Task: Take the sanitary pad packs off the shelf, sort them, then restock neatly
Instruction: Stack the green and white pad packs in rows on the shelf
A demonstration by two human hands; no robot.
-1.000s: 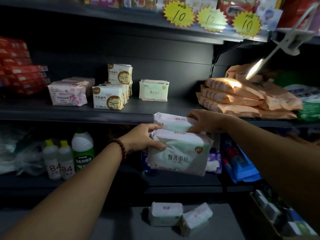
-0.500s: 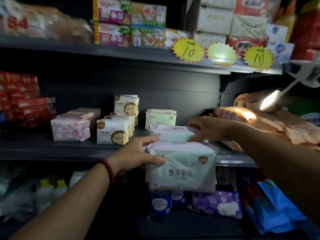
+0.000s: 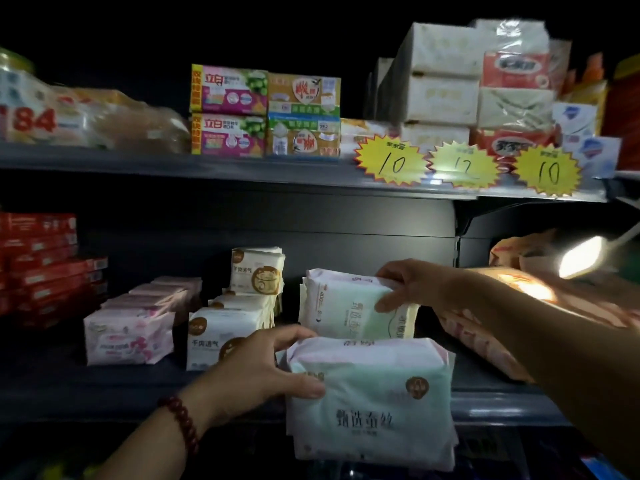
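My left hand (image 3: 266, 368) grips the left edge of a pale green sanitary pad pack (image 3: 374, 407), held upright in front of the shelf edge (image 3: 498, 407). Behind it, my right hand (image 3: 412, 282) holds a second green pack (image 3: 346, 306) by its top right corner, tilted, over the middle shelf; whether it rests on the shelf is hidden. Cream packs (image 3: 221, 334) stand in a row to the left, one more cream pack (image 3: 258, 270) stacked behind. Pink packs (image 3: 128, 337) line up further left.
Red boxes (image 3: 45, 265) are stacked at the far left of the shelf. Orange packs (image 3: 540, 306) lie piled at the right under a lit clip lamp (image 3: 581, 258). The upper shelf carries soap boxes (image 3: 263, 112), tissue packs (image 3: 446, 81) and yellow price tags (image 3: 391, 164).
Both hands have risen with their green packs. The right hand's pack has gone from the shelf's front edge further in and now tilts. The camera view has tilted upward.
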